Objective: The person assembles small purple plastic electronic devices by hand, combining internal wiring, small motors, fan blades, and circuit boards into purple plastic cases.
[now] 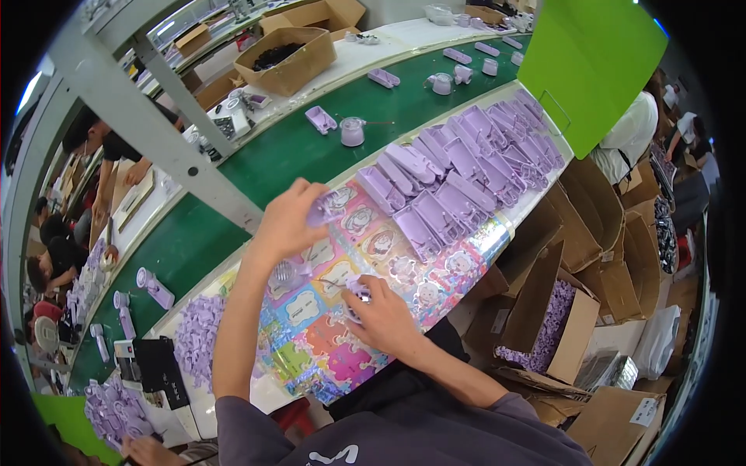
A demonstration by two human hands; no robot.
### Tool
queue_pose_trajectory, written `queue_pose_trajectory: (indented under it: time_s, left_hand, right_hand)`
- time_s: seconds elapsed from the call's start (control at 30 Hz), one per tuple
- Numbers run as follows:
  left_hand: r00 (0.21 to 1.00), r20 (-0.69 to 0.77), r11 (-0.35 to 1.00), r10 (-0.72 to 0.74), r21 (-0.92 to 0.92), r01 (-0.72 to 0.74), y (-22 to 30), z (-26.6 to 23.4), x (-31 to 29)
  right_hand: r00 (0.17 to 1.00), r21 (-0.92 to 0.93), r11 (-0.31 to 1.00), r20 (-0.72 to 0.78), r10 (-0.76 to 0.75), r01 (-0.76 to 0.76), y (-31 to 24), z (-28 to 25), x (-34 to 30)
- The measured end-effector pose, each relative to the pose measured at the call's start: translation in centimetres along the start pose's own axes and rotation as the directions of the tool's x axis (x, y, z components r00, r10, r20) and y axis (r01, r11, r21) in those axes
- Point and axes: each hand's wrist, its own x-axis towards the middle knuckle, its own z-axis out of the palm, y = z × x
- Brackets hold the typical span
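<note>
My left hand [287, 219] is raised over the far left part of the colourful cartoon-printed sheet [342, 353]. Its fingers curl round a lilac plastic housing [318, 212], partly blurred. Lower down, near the sheet's middle, my right hand [382, 317] pinches a small round lilac part [357, 289] with something dark or shiny in it; the fingers hide much of it. Between the hands a clear round lilac-rimmed piece [289, 273] lies on the sheet, and thin wires seem to run from it toward my right hand.
Long lilac shells [458, 159] lie in rows at the right of the bench. Small lilac parts [200, 338] are heaped at left. Behind runs a green conveyor [280, 144] carrying lilac pieces. A grey metal post [167, 132] stands at left. Cardboard boxes [544, 326] crowd the right.
</note>
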Motion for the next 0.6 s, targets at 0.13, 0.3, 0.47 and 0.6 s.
queue_pose_trajectory:
  time_s: [0.13,0.3,0.47,0.6]
  left_hand:
    - [0.98,0.177,0.996,-0.091,0.002,0.092,1.6,-0.6,-5.2]
    - [0.97,0.227,0.988,-0.086,-0.106,0.112,3.4,-1.5,-10.1]
    - [0.942,0.299,0.939,-0.154,-0.251,0.233,3.2,-1.0,-13.0]
    - [0.925,0.357,0.913,-0.129,-0.321,0.251,3.6,-0.5,-14.1]
  right_hand:
    - [0.958,-0.059,0.957,0.048,-0.283,0.285,1.8,-1.3,-2.3]
    - [0.992,-0.053,0.991,-0.024,-0.122,0.121,2.2,-1.9,-3.8]
    - [0.994,0.234,0.971,-0.111,-0.019,0.045,2.1,-2.7,-2.2]
    - [0.964,0.278,0.93,-0.183,-0.194,0.24,0.5,-5.2,-0.7]
